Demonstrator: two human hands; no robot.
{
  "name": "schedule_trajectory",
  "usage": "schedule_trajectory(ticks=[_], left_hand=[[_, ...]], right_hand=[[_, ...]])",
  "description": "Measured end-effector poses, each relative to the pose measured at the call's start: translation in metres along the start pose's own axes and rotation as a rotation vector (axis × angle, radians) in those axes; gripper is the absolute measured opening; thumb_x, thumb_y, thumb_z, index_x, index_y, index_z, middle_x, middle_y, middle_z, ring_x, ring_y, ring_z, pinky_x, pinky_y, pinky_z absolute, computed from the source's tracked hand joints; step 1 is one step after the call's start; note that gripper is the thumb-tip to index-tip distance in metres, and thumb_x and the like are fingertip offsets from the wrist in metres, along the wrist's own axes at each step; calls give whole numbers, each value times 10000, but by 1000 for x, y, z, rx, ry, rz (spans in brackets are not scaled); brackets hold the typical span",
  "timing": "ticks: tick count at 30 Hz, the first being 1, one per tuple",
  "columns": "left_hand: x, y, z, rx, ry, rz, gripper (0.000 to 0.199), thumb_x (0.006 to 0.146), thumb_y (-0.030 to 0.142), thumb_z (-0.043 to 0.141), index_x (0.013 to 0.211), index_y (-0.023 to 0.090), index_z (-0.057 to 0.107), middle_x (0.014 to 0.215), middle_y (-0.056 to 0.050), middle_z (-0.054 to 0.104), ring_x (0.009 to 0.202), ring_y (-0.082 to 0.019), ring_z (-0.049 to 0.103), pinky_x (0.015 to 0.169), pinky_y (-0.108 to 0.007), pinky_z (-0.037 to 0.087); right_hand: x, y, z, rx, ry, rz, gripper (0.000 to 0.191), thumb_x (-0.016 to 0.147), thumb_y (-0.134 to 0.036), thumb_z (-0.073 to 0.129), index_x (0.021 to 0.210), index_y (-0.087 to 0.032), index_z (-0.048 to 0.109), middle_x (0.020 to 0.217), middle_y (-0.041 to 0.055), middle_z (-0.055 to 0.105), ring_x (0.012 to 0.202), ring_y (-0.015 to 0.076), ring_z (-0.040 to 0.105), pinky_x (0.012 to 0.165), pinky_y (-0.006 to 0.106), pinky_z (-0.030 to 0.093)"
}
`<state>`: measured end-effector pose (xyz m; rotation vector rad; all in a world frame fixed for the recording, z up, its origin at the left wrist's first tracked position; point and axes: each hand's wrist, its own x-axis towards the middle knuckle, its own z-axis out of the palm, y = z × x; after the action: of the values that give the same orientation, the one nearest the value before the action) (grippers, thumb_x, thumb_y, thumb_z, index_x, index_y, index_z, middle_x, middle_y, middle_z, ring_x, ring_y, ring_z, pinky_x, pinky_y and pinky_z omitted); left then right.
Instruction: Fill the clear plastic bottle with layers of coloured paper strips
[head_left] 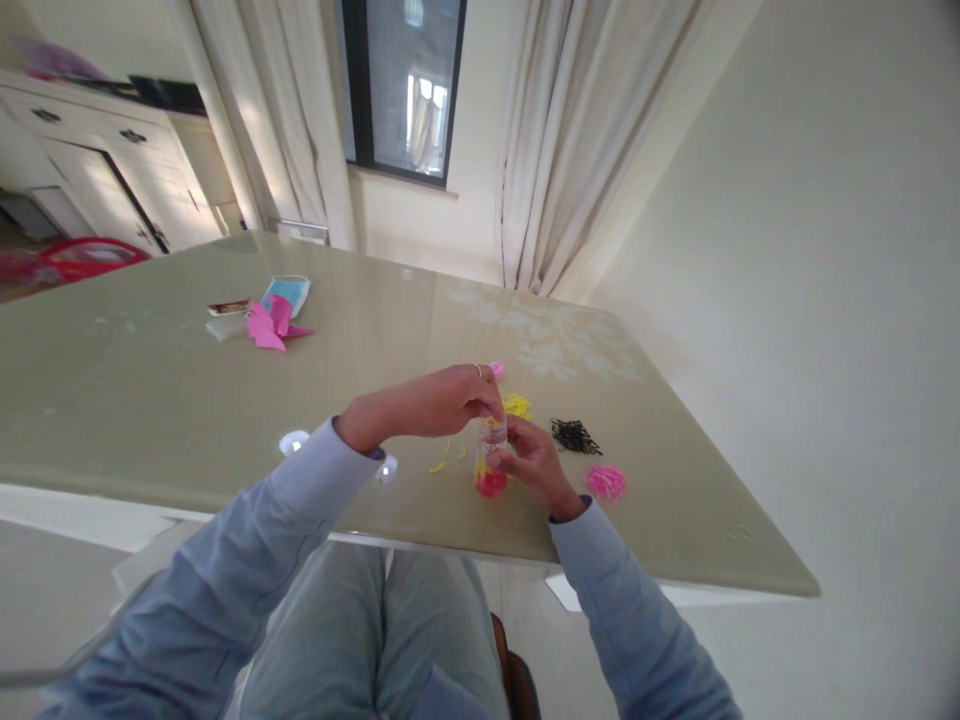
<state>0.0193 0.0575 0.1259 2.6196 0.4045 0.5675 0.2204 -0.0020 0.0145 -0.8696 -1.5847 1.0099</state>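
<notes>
A small clear bottle (493, 437) stands on the table near its front edge, with red at the bottom and some yellow above it inside. My right hand (534, 462) is closed around the bottle's right side. Fingers pinched together and pointing down, my left hand (454, 398) is at the bottle's mouth. A hint of yellow shows under those fingertips, but what they hold is hidden. Behind the hands lies a pile of yellow rubber bands (517, 406), partly covered. Loose yellow bands (438, 467) lie left of the bottle.
Right of my hands are piles of black bands (574, 436) and pink bands (606, 483). A small pink ring-shaped object (496, 371) sits behind my left hand. Farther left on the glossy table (150, 400) lie folded pink paper (274, 323) and a blue mask (288, 293).
</notes>
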Motion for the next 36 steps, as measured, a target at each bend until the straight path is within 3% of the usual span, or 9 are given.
schedule_trajectory(ticks=[7,15,19,23,28,32,36], left_hand=[[-6,-1,1,-73,8,10,349,920,6,457,973,182,754,951,-68,699,919,-149,633,897,-280,467],[-8,-8,6,-71,86,-19,330,861,-13,511,946,180,764,882,-38,739,821,-126,645,797,-248,473],[-7,-3,5,-29,109,-47,246,930,92,524,931,170,757,934,-59,753,868,-149,665,824,-273,479],[-12,3,8,-59,202,-155,226,959,245,558,1091,162,722,1021,-83,749,902,-174,673,817,-295,501],[-23,6,28,-238,267,-287,633,758,461,799,1298,187,615,1162,-93,720,950,-206,679,777,-303,539],[-26,3,48,-343,336,-324,620,712,413,831,1250,174,635,1220,-110,705,972,-220,690,783,-315,555],[-26,1,57,-425,333,-323,589,704,325,835,1243,188,639,1171,-74,728,942,-200,701,824,-317,569]], right_hand=[[0,0,-1,21,9,-2,414,705,-549,832,917,-215,710,855,41,672,787,189,615,764,333,514],[-2,-1,-1,-25,-5,-1,367,725,-485,838,928,-209,707,872,35,669,808,183,611,787,327,506],[-2,0,-1,-55,2,11,397,727,-501,829,958,-203,703,896,46,683,797,178,609,778,325,515],[-2,1,-1,-57,8,-6,392,735,-513,820,960,-211,713,873,41,679,810,188,621,797,338,523],[1,1,-1,1,78,-8,480,699,-559,834,1024,-225,716,989,73,711,918,233,648,867,377,526],[5,-2,-1,12,120,-49,514,683,-603,828,1016,-223,735,1035,86,689,972,242,629,893,377,516],[8,-9,-3,-9,153,-85,508,674,-632,819,963,-220,751,997,69,665,949,223,613,874,345,511]])
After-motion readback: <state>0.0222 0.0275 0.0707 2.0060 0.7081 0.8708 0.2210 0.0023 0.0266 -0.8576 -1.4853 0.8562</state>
